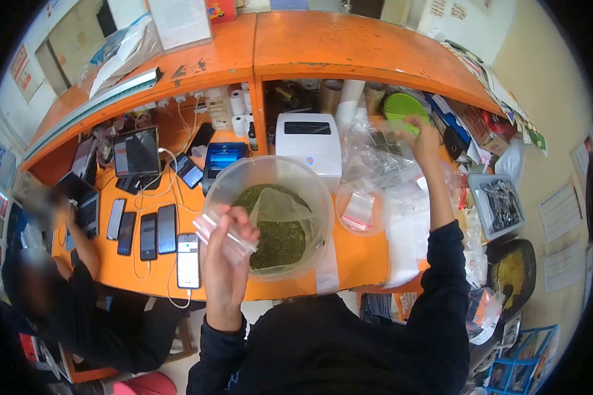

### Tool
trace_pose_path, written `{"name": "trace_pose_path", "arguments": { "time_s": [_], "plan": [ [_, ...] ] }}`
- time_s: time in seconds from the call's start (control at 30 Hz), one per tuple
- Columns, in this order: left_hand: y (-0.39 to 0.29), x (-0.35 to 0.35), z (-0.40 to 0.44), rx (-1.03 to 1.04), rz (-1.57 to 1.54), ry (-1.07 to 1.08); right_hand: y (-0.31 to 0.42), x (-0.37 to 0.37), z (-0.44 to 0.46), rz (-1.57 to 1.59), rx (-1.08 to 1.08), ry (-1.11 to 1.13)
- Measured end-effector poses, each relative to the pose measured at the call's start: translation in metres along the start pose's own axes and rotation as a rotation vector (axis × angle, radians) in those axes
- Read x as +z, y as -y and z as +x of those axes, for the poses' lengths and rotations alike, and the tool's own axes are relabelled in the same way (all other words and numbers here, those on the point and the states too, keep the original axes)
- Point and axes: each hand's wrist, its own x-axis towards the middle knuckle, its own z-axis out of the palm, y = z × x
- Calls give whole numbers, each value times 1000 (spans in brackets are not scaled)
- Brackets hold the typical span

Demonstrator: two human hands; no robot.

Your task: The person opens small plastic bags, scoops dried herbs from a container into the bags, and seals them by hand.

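Note:
My left hand (227, 253) is closed around a small stack of clear zip bags (225, 236) with reddish strips, over the left rim of a big translucent bucket (323, 227). Dried green herb (277, 245) lies inside the bucket, with a sheet of clear plastic (280, 204) partly over it. My right hand (416, 135) reaches to the back right, above crumpled clear plastic bags (382, 161) and in front of a bright green basket (405, 105). Its fingers are pinched on something see-through, too blurred to name. More small zip bags (359, 210) sit in a round clear tub (342, 224).
A white label printer (308, 135) stands behind the bucket. Several phones (167, 227) with charging cables lie to the left, near a tablet (136, 151). At far left another person (79, 316) sits at the counter. A grey tray (497, 204) is at right, under the orange shelf (349, 43).

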Motion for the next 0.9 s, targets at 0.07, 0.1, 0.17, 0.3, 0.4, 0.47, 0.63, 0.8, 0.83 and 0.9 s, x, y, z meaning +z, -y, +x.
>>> {"name": "trace_pose_path", "arguments": {
  "time_s": [0.07, 0.1, 0.17, 0.3, 0.4, 0.47, 0.63, 0.8, 0.83, 0.9],
  "plan": [
    [-1, 6, -2, 14, 59, -40, 23, 11, -9, 7, 24, 105],
    [1, -3, 0, 10, 110, 13, 56, 8, -9, 168, 108, 159],
    [-1, 9, 2, 79, 162, 48, 134, -8, -14, 635, 307, 442],
    [1, 16, 0, 101, 260, 121, 251, -46, -21, 1133, 58, 847],
    [-1, 17, -5, 79, 215, 97, 268, -35, -20, 1195, -13, 846],
    [-2, 17, -9, 105, 199, 21, 271, -35, -16, 1136, -70, 813],
    [-7, -3, -9, 155, 124, -55, 268, -35, -9, 1181, -1, 738],
    [-7, -4, -6, 160, 99, -156, 278, -41, 1, 1235, 66, 688],
    [-7, -3, -5, 166, 92, -156, 278, -42, 4, 1239, 88, 723],
    [-5, -4, -3, 186, 106, -141, 278, -45, 11, 1245, 132, 793]
  ]
}}
